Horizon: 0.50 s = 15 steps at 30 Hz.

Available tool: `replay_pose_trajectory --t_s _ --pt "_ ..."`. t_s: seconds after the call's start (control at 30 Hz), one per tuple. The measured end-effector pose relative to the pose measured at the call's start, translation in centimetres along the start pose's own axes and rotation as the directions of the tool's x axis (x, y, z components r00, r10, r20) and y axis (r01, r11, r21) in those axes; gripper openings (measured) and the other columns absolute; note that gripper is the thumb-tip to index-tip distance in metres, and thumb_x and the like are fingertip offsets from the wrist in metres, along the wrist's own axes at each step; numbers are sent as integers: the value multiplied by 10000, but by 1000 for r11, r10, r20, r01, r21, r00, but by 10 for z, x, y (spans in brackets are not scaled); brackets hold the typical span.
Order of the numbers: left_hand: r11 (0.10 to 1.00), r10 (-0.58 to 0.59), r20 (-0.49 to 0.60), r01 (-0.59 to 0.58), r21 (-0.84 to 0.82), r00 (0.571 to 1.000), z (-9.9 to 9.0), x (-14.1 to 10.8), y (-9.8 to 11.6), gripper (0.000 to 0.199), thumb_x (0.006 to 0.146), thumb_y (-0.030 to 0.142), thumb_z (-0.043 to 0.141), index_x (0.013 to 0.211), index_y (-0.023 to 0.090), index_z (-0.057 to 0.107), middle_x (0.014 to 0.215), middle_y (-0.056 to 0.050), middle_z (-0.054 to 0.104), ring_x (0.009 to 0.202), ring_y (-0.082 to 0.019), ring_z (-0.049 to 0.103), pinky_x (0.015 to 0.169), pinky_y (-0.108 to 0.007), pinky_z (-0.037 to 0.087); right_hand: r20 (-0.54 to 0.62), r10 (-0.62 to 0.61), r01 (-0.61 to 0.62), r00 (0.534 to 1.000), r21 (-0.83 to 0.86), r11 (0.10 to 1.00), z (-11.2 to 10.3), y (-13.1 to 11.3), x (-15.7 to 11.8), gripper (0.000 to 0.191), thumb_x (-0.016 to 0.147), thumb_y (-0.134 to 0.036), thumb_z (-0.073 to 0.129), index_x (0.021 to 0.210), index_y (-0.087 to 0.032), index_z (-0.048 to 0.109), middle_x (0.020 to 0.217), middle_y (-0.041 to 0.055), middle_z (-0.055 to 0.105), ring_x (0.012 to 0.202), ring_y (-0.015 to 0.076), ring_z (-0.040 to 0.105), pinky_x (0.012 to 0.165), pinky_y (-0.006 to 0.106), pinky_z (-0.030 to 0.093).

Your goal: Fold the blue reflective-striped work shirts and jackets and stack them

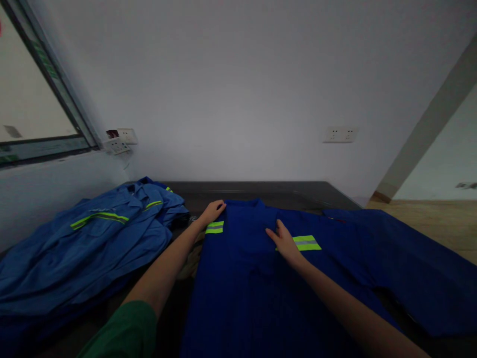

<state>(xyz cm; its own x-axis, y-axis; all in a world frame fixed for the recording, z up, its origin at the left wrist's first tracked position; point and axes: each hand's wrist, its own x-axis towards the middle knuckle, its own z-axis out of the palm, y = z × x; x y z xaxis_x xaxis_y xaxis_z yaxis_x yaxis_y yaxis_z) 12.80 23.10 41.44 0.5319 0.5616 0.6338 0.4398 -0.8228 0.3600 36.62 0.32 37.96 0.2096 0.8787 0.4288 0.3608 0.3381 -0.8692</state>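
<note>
A dark blue work jacket with yellow-green reflective strips lies spread in front of me, its collar end away from me. My left hand is closed at the jacket's far left edge, fingers bent over the folded cloth just above a reflective strip. On the right part of the jacket rests my right hand, thumb and forefinger apart, beside another reflective strip. One side is folded inward near the left hand, while a sleeve stretches out to the right.
A heap of lighter blue work clothes with reflective strips lies on the left. Beneath everything is a dark table against a white wall. Wall sockets sit above it, and a window frame is at upper left.
</note>
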Motion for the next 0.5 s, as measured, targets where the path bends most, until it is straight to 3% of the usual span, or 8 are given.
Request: replay_pose_trajectory --t_s 0.07,0.13,0.27,0.33,0.4,0.5 --pt "1000 14 35 -14 4 999 1 2 2 320 916 421 389 776 190 561 827 -25 629 810 -176 574 804 -287 445 6 65 -65 998 82 994 -6 -4 -10 371 801 -412 577 1089 -227 436 676 -44 574 441 122 513 406 235 407" --pt "998 35 84 -39 52 996 3 5 4 315 910 440 407 795 195 567 813 -19 628 782 -180 578 771 -282 439 -5 141 -139 990 138 981 -10 -8 -19 481 784 -402 598 1173 -214 387 578 -87 516 368 112 455 353 217 351" --pt "960 31 151 -72 271 988 7 9 6 309 919 458 413 833 205 568 808 -30 636 750 -191 584 718 -281 426 12 270 -265 963 241 934 -10 -15 -37 762 806 -353 609 1431 -201 201 632 -58 581 536 148 594 485 242 477" --pt "940 -1 149 -50 336 989 10 8 7 307 937 449 391 866 209 569 839 -41 646 767 -194 593 700 -278 421 92 246 -261 965 229 938 -9 -16 -45 861 807 -338 634 1492 -248 119 780 -19 649 700 166 648 606 279 529" --pt "930 -20 145 -34 367 989 13 5 7 300 947 439 385 890 212 571 860 -43 650 772 -191 597 685 -272 416 208 168 -202 964 156 967 -9 -18 -50 796 780 -307 677 1465 -263 275 932 17 671 843 178 654 715 303 539" --pt "913 -3 122 -47 406 993 16 1 9 300 953 425 391 881 204 580 869 -46 647 768 -187 591 682 -275 411 319 147 -154 936 -2 988 -9 -20 -54 480 727 -208 715 1196 -199 615 947 38 675 847 180 642 746 301 527"
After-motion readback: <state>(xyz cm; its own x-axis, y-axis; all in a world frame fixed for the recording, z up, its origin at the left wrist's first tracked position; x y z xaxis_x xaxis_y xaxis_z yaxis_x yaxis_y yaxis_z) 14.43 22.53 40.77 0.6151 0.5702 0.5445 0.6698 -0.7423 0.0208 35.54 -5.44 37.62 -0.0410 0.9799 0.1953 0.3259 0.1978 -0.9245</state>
